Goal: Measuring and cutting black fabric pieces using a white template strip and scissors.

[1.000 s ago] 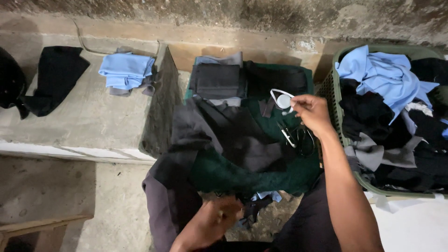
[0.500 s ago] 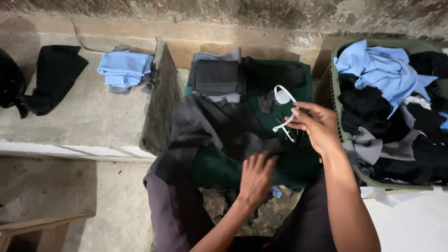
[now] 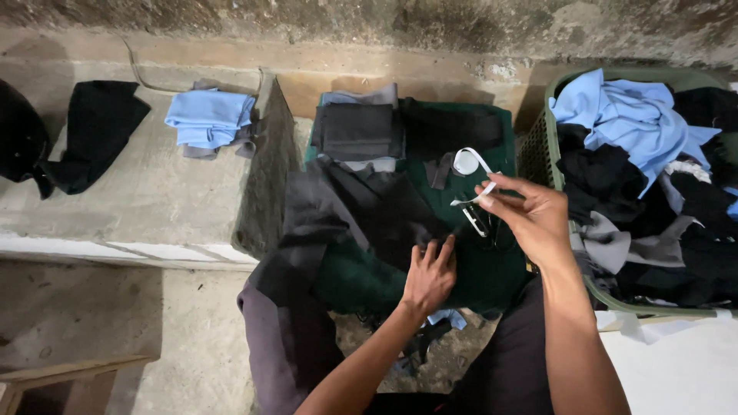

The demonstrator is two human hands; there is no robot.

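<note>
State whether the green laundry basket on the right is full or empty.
Full: the green laundry basket is heaped with blue clothes and dark clothes above its rim.

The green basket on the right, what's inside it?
The green basket holds a heap of clothes: a light blue shirt on top, black garments and grey pieces beneath. Whatever lies deeper is covered by the pile.

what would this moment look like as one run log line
left hand: flat on dark garment | right hand: pinching white strap | laundry basket: at right, full of clothes
</note>
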